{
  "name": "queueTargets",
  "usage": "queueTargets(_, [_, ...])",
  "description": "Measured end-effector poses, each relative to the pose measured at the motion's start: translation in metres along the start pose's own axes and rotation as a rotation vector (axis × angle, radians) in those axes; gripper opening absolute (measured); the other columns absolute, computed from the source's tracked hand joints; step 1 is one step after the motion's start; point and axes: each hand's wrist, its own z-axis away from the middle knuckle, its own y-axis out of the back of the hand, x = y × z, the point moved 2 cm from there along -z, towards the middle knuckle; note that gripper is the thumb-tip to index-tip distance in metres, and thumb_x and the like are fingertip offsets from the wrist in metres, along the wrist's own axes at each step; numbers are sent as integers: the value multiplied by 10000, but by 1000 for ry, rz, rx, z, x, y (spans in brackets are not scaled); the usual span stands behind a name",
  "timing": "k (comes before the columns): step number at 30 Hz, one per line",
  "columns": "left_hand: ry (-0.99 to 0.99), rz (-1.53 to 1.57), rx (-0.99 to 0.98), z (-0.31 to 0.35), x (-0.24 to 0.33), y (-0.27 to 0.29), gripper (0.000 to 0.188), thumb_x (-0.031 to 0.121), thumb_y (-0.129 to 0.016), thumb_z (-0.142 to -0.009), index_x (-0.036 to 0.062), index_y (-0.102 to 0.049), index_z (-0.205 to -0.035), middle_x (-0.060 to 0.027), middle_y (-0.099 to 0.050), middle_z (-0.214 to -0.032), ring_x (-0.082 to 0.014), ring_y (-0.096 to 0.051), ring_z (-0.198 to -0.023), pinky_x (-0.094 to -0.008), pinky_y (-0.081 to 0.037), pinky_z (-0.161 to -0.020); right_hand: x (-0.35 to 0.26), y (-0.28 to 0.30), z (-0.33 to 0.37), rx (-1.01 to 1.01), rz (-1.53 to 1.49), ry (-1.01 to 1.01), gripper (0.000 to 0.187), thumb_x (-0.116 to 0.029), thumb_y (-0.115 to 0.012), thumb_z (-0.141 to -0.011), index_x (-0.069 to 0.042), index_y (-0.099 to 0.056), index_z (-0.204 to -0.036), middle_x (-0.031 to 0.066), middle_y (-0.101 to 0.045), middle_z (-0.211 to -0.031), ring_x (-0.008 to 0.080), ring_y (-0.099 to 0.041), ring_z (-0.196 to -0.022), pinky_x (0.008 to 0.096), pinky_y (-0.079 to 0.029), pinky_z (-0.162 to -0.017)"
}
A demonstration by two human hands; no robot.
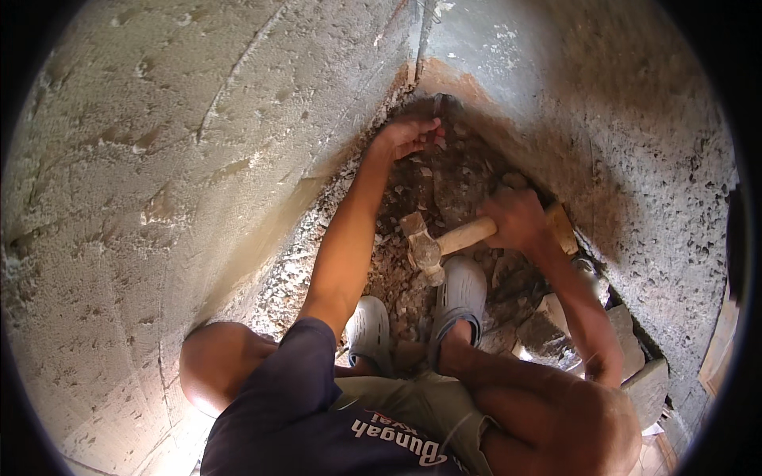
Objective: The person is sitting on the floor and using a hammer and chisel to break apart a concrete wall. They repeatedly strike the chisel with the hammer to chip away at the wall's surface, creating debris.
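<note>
My right hand [516, 218] is wrapped round the wooden handle of a hammer [426, 252]. Its heavy, worn metal head points left, just above the grey clogs on my feet. My left hand [413, 136] reaches far into the corner where two walls meet. Its fingers are curled around a narrow metal rod [438, 103], chisel-like, whose top shows just above them. The rod's lower end is hard to tell from the dark soil. Broken earth and rubble [413, 186] lie beneath both hands.
Rough plastered walls close in on the left [159, 174] and right [635, 143]. By my right forearm are a wooden block [561, 228] and several stone or concrete chunks [544, 333]. My clogs [462, 289] stand on the loose debris.
</note>
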Motion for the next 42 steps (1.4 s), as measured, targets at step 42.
queueTargets(42, [27,178,-57,-8,23,0,214,258,-727,-944,86,-675,-1061,-34,-729,-1011,-111,-657,-815,-285,-573,-742,2,5,-50,-20,-64,-227,226,-242,-758,-670,-149,-711,-871,73,-710,-815,294,-706,-753,439,-547,-670])
